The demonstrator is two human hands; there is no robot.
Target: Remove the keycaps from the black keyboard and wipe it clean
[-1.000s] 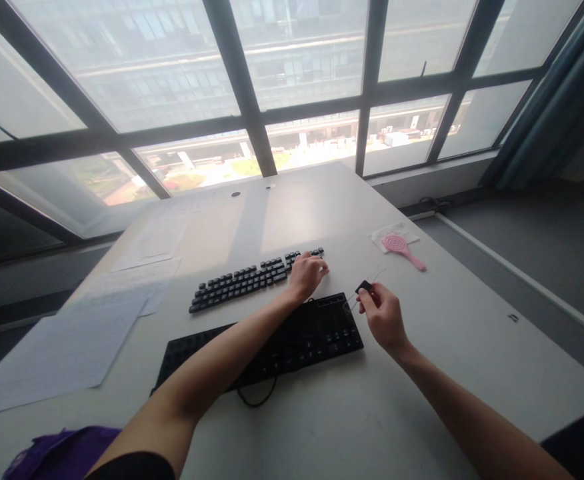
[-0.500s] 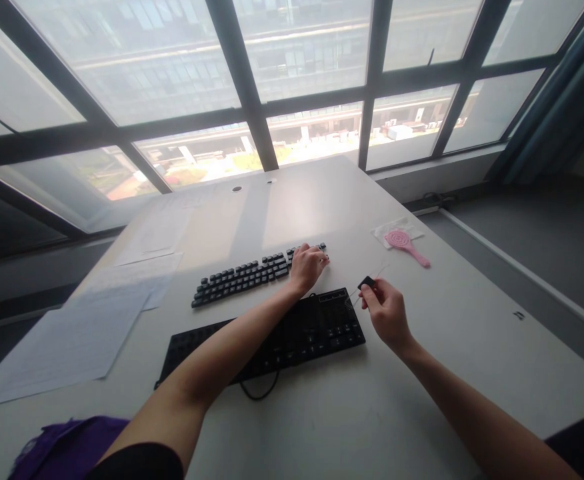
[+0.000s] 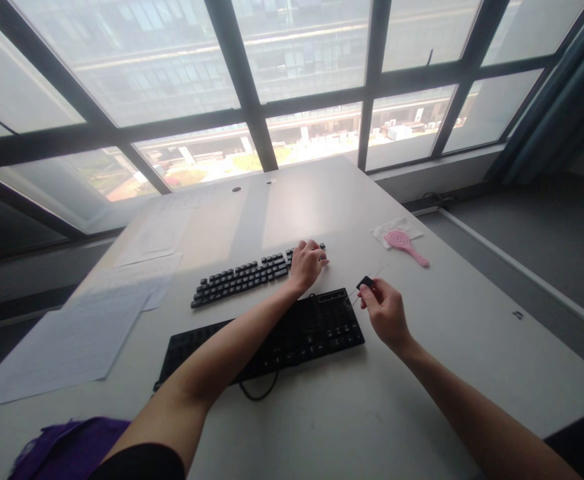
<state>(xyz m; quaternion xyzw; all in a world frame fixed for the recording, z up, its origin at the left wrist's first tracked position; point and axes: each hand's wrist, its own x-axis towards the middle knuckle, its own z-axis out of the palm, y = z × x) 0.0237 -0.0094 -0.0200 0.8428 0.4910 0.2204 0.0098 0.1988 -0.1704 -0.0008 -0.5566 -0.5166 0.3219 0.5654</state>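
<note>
My left hand [image 3: 306, 267] reaches across to the right end of several rows of loose black keycaps [image 3: 239, 279], which lie on the white table. Its fingers are curled down among the end caps and close on a small dark keycap, partly hidden by the fingers. To the right, my right hand [image 3: 387, 313] pinches the black handle of a wire keycap puller [image 3: 365, 283], its thin wires sticking out on both sides just above the table. Nearer to me lies a black keyboard [image 3: 339, 327], partly covered by my left forearm. The wires' near end is close to its upper right corner.
A pink hairbrush [image 3: 402, 241] rests on a white wrapper [image 3: 379, 231] at the right. Paper sheets [image 3: 67, 350] cover the table's left side. Purple cloth [image 3: 67, 447] lies at the near left. A black cable [image 3: 259, 399] loops out below the keyboard. Windows stand behind the table.
My left hand has shifted very slightly and its fingers have closed in a little at the end keycaps. My right hand and the puller have barely moved.
</note>
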